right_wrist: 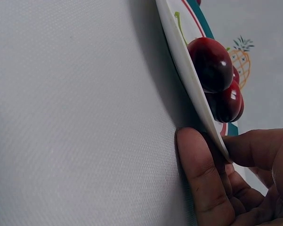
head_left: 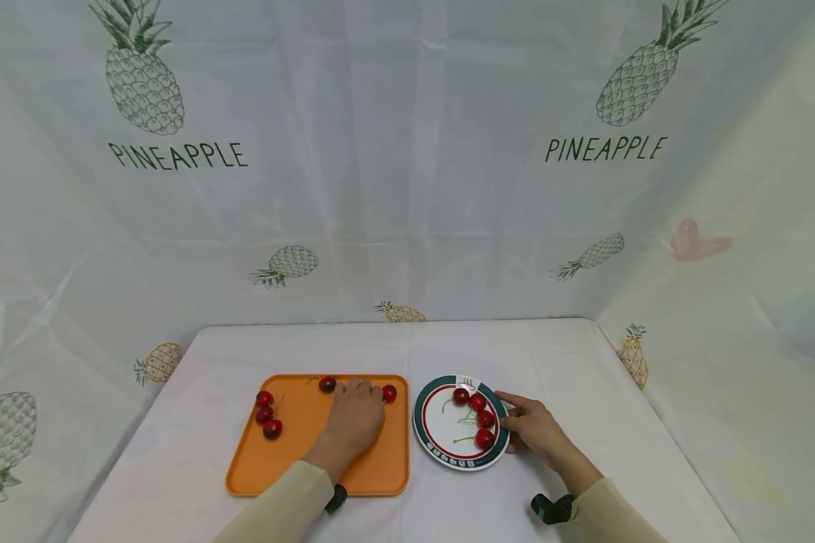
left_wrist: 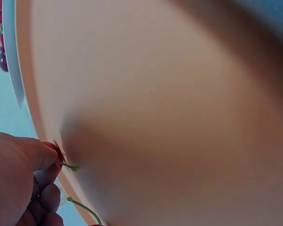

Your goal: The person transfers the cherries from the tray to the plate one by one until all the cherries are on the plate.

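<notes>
My left hand (head_left: 357, 415) is over the orange tray (head_left: 299, 475), near its far right part. In the left wrist view its thumb and fingers pinch a red cherry (left_wrist: 53, 149) with a short green stem. Close by at the tray's far edge lies another dark red cherry (head_left: 327, 385). To the right is a round plate (head_left: 441, 430) with a dark green rim, bearing several stemmed cherries (head_left: 484, 439) along its right half. My right hand (head_left: 535, 430) grips that plate's right rim; in the right wrist view one digit lies above the rim and others are under it.
Three more cherries (head_left: 272, 429) sit in a row at the tray's left side. Tray and plate stand side by side on a white-covered table (head_left: 557, 354). Behind it hangs a pale cloth (head_left: 407, 188) printed with pineapples.
</notes>
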{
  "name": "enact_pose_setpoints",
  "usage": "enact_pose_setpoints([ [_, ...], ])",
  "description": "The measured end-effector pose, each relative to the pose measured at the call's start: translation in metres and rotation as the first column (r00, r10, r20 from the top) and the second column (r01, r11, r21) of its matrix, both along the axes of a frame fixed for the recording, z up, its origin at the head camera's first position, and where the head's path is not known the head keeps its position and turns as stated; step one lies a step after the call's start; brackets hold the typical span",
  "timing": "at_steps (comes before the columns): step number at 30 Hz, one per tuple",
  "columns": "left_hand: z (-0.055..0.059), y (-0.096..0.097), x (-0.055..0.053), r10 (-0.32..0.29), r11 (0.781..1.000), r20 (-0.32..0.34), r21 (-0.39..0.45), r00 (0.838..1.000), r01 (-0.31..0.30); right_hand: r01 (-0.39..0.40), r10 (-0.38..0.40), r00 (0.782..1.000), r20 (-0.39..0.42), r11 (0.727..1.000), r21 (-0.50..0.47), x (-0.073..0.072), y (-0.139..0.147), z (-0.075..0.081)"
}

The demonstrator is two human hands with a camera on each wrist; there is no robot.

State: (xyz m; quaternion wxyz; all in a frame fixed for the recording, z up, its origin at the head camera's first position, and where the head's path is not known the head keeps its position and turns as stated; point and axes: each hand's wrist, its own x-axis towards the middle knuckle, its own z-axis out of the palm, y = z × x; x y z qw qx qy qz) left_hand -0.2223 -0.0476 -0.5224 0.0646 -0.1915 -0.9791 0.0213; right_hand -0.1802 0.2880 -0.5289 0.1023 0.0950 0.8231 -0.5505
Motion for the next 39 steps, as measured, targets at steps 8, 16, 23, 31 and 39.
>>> enact_pose_setpoints([
  [8,-0.002,0.002,-0.001,0.017,1.000,0.027,-0.007,0.999,-0.017,0.001,-0.001,1.000,0.001,1.000,-0.001,0.001,0.001,0.000],
  [16,0.000,0.002,-0.002,-0.005,1.000,-0.022,-0.019,1.000,0.005,0.001,-0.001,1.000,-0.002,1.000,0.002,0.000,0.001,-0.001],
  [23,0.012,0.008,0.000,-0.094,0.995,-0.148,-0.045,0.985,0.089,0.005,-0.005,1.000,0.005,1.000,0.003,0.000,0.002,-0.002],
  [31,0.019,0.026,-0.004,-0.130,0.991,-0.111,-0.047,0.985,0.125,0.003,-0.003,1.000,0.002,1.000,-0.004,-0.001,0.002,-0.002],
  [39,0.025,0.063,-0.009,-0.146,0.989,-0.076,-0.042,0.986,0.143,0.010,-0.010,1.000,0.009,1.000,-0.005,-0.001,0.002,-0.002],
])
